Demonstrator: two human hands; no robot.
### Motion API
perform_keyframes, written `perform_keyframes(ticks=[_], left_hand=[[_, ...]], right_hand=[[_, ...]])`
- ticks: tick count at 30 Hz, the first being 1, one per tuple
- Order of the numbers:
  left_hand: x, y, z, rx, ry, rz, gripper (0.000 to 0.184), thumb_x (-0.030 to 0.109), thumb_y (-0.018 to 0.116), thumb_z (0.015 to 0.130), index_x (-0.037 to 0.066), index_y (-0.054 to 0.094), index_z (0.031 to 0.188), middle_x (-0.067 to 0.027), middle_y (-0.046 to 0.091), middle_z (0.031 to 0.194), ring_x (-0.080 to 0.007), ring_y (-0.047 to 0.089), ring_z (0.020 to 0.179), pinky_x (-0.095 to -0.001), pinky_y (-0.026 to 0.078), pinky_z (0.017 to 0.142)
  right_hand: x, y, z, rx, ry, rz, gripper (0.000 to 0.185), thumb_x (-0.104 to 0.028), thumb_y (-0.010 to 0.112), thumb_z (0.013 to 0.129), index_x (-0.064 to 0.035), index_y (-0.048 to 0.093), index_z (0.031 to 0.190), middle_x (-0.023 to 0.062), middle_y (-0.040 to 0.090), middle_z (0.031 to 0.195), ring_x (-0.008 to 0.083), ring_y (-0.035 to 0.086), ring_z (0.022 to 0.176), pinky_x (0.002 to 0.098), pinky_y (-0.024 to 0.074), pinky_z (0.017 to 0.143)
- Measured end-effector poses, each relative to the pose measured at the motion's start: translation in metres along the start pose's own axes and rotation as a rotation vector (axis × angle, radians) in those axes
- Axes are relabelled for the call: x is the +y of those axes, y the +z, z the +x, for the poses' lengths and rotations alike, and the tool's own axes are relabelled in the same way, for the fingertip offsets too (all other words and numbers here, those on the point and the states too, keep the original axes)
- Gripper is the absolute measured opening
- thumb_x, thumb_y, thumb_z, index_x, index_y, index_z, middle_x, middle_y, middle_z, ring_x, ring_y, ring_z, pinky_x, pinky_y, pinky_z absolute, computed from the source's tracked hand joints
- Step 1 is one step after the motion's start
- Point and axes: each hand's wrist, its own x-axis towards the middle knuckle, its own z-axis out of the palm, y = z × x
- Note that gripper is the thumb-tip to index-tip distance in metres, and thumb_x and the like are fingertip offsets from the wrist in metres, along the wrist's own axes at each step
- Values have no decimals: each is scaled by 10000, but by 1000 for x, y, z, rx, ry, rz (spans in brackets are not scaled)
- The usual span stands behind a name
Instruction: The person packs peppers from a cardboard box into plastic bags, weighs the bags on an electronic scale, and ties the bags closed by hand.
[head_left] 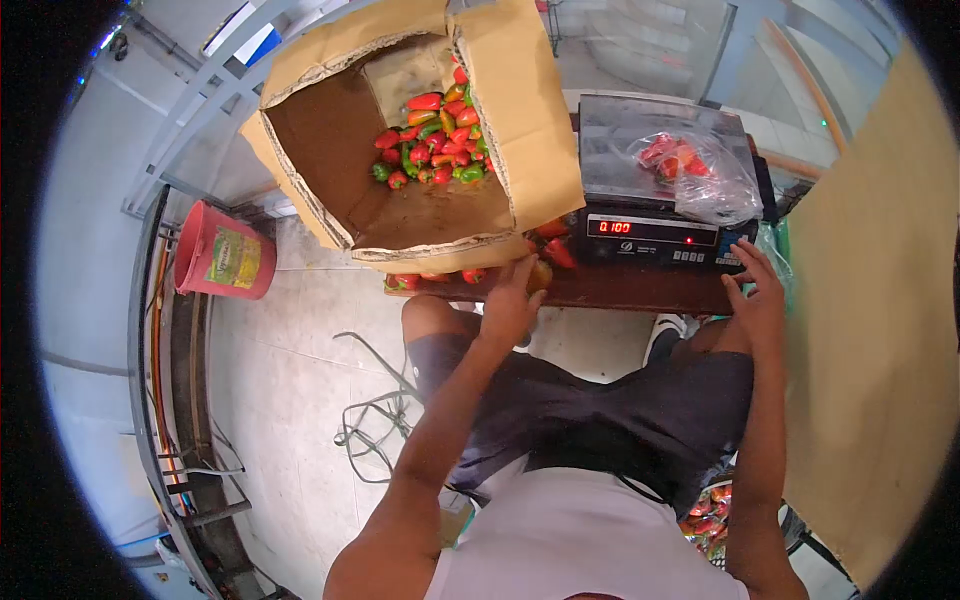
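Observation:
My left hand [512, 303] is at the table's front edge, below the box flap. Its thumb stands apart from its fingers, and an orange-brown pepper [541, 275] lies beside the fingertips; a firm grip on it does not show. My right hand [758, 288] is open by the front right corner of the black digital scale [640, 165], fingers near the keypad [738, 250]. On the scale's plate rests a clear plastic bag [720, 195] with red peppers [672, 157] inside. The red display [615, 228] reads 0.100.
A tilted cardboard box [520, 110] holds red and green peppers [440, 140]. More red peppers [560, 252] lie on the brown table [620, 290]. A pink bucket [225, 250] and a loose strap [375, 420] are at left. Cardboard [870, 330] stands at right.

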Motion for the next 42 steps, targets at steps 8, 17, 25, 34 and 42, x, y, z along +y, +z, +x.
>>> perform_keyframes(ticks=[8, 17, 25, 34, 42], left_hand=[[-14, 19, 1, 33, -129, 115, 384, 122, 711, 836, 41, 585, 1190, -240, 583, 1206, -464, 583, 1080, -515, 511, 865], [30, -83, 46, -112, -101, -476, 233, 7, 634, 841, 34, 691, 1066, -173, 716, 948, -300, 706, 847, -390, 560, 803], [-167, -91, 207, -19, 140, 134, 280, 13, 604, 784, 60, 733, 1029, -129, 746, 897, -219, 725, 800, -355, 572, 765], [-167, -57, 256, -460, -150, 482, 550, 438, 601, 818, 138, 663, 1274, -198, 660, 1262, -334, 645, 1172, -509, 519, 959], [-155, -84, 230, -469, -242, 312, 623, 346, 733, 780, 91, 607, 1334, -124, 682, 1136, -265, 669, 944, -411, 562, 734]], right_hand=[[-8, 3, -1, 22, 40, -129, 454, -70, 720, 858, -94, 634, 1303, 88, 587, 1393, 250, 677, 1034, 356, 516, 957], [-10, 6, 0, -36, 85, -112, 446, -57, 734, 849, -89, 641, 1284, 88, 611, 1360, 237, 677, 1044, 353, 537, 912], [10, 16, 8, 83, -75, -155, 398, -16, 719, 858, -105, 677, 1243, 46, 669, 1281, 115, 659, 787, 250, 460, 593], [-6, 14, 12, 121, 52, -113, 308, -44, 732, 857, -81, 706, 1161, 75, 693, 1209, 158, 693, 842, 269, 502, 627], [0, 15, 11, 158, 44, -44, 283, -43, 724, 861, -86, 721, 1140, 94, 701, 1179, 167, 698, 871, 257, 514, 638]])
